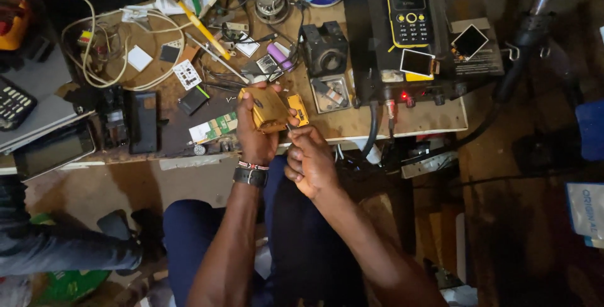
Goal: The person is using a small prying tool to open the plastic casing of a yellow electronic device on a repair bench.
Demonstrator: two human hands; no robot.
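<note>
— Over the front edge of the cluttered wooden workbench (352, 124), what have you got?

— My left hand (255, 128) is closed around a small yellow-orange rectangular phone casing (272, 109), held just above the bench edge, over my lap. My right hand (309, 161) is curled tight on a thin tool (290, 129) whose tip meets the casing's lower corner; I can't tell whether it is a screwdriver or a pick.

— How do you keep that steady?

— I judge it best to brace the two hands against each other, keep the tip square to the casing, and press lightly so it doesn't skid.

— Anything close that could get knocked?

— Just beside the casing lies a green circuit board (216, 126); to the right, a small open grey metal frame (331, 94). Farther back stands a black-and-yellow keypad phone (408, 6) on a dark box with a red light.
</note>
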